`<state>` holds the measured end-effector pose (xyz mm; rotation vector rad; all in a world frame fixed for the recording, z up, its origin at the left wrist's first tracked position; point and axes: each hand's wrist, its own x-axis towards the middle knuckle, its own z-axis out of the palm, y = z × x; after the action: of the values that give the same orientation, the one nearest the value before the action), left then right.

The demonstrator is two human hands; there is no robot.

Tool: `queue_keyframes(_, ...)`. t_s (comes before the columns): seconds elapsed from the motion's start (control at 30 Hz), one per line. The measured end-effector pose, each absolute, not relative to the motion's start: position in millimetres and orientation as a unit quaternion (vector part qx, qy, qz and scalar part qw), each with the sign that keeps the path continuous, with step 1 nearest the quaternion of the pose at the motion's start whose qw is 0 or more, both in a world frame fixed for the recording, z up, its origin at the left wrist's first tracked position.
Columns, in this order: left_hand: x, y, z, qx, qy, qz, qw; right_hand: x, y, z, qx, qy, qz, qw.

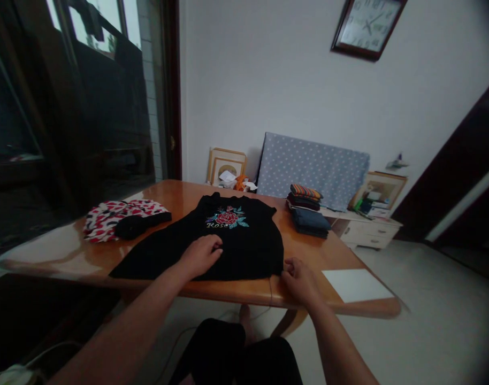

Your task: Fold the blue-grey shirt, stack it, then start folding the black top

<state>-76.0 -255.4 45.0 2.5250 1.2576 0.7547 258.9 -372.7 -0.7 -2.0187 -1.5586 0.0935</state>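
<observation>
A black sleeveless top [244,238] with a red rose print and the word "Rose" lies flat on the wooden table [188,200]. My left hand [201,255] rests on the middle of the top, fingers curled and pinching the fabric. My right hand [298,278] is at the garment's lower right corner near the table's front edge, fingers closed on the hem.
A red-and-white patterned cloth [108,216] with a dark piece on it lies at the table's left. Folded clothes [306,211] are stacked at the far right corner. A white sheet [357,284] lies at the front right. A low cabinet [368,227] stands beyond.
</observation>
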Motion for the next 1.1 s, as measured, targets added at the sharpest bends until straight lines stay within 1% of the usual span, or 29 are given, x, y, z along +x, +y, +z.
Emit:
queue_keyframes(0.1,-22,-268,33,0.889,0.326,0.274,0.171,248,-370,-1,-0.747,-0.608,0.018,0.266)
queue_keyframes(0.17,8,-274,27,0.898,0.297,0.267,0.182,245,-366,-1,-0.739,-0.613,0.022,0.277)
queue_keyframes(0.23,33,-277,23,0.905,0.294,0.250,0.180,245,-359,0,-0.727,-0.603,0.054,0.324)
queue_keyframes(0.4,71,-272,14,0.904,0.314,0.233,0.173,244,-342,-3,-0.651,-0.550,0.191,0.488)
queue_keyframes(0.47,75,-266,9,0.880,0.321,0.272,0.222,246,-341,-7,-0.636,-0.516,0.203,0.536)
queue_keyframes(0.57,73,-252,3,0.762,0.353,0.395,0.373,250,-345,-13,-0.650,-0.473,0.169,0.570)
queue_keyframes(0.67,65,-239,1,0.576,0.393,0.511,0.502,250,-350,-16,-0.670,-0.485,0.141,0.544)
queue_keyframes(0.73,61,-232,0,0.495,0.395,0.554,0.541,246,-351,-14,-0.681,-0.515,0.131,0.504)
queue_keyframes(0.93,59,-226,0,0.425,0.374,0.593,0.573,223,-346,-2,-0.714,-0.571,0.085,0.396)
queue_keyframes(1.1,60,-229,3,0.415,0.359,0.592,0.590,201,-329,9,-0.768,-0.551,0.060,0.321)
